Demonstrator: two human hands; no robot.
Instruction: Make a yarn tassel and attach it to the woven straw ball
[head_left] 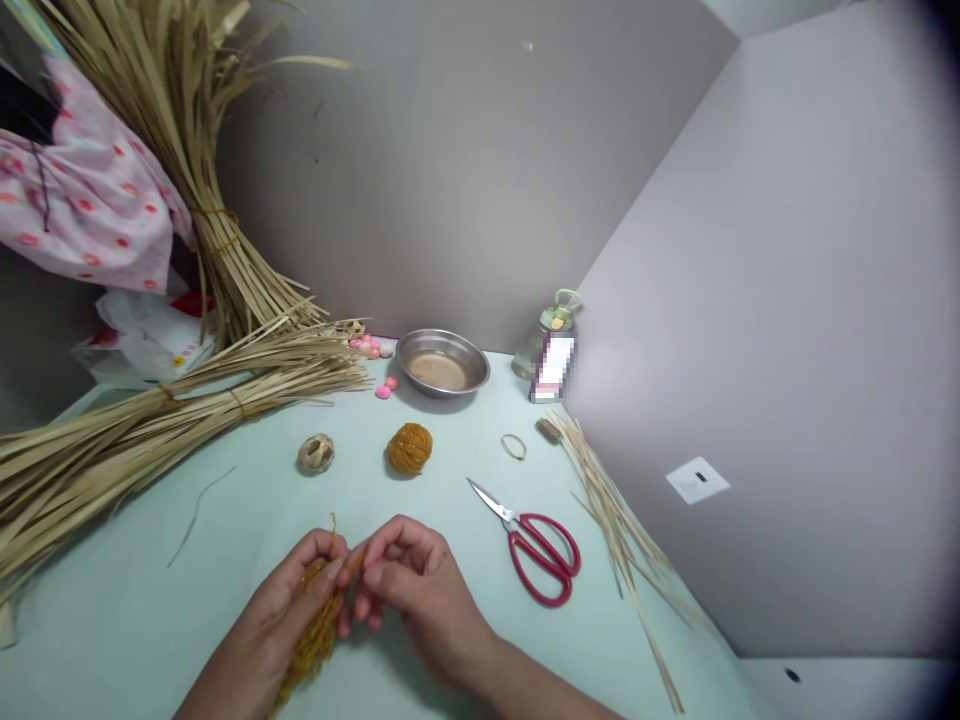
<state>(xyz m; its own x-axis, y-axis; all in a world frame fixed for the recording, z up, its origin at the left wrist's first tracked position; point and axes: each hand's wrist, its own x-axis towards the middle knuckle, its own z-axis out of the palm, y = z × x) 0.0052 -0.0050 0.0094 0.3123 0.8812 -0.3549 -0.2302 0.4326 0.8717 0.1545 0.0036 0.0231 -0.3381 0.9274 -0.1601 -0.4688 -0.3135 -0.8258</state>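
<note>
My left hand is closed around a mustard-yellow bundle of yarn, whose frayed lower end hangs below the palm. A short strand pokes up above the left fingers. Against the left fingertips, my right hand is closed in a pinch; it seems to hold an end of the same yarn, though the fingers hide most of it. Beyond the hands lie a ball of mustard yarn and a small woven straw ball. Red-handled scissors rest to the right, blades parted slightly.
A metal bowl with liquid stands at the back, beside pink pieces. Tied straw bundles fill the left. At right are loose strips, a small ring, and a phone against a bottle.
</note>
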